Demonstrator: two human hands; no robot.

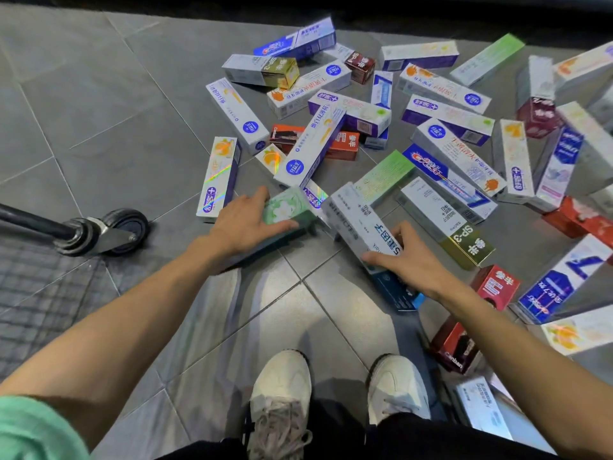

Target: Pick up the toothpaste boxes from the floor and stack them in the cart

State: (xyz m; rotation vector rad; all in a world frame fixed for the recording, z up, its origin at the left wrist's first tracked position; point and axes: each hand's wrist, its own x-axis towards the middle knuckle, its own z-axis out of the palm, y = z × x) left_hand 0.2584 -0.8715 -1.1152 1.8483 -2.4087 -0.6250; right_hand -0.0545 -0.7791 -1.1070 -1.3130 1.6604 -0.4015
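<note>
The green box (286,210) and the white-and-blue box (360,224) are the 2 toothpaste boxes in hand, both at the near edge of the pile on the grey tiled floor (109,104), just ahead of the person's white shoes (280,386). The left hand (243,220) lies over the green box with thumb and fingers curled round its near end; the right hand (408,257), toward 3 o'clock from it, grips the lower part of the white-and-blue box, thumb on the printed face and fingers wrapped behind. That box tilts up and its far end sits against a pale green box (386,175) at 12 o'clock. Beyond, dozens more boxes sprawl from 11 to 3 o'clock, many overlapping. The cart shows only as a caster wheel (127,230) and mesh base (43,293) at 9 o'clock. The risks, as I judge them: lifting the tilted box could drag or topple its neighbours, scattering the heap; both holds sit near 1 end, so a long box may swing or slip out; the glossy cartons could crush under a hard squeeze; and a step forward could land on the red boxes (491,287) beside the right foot.
</note>
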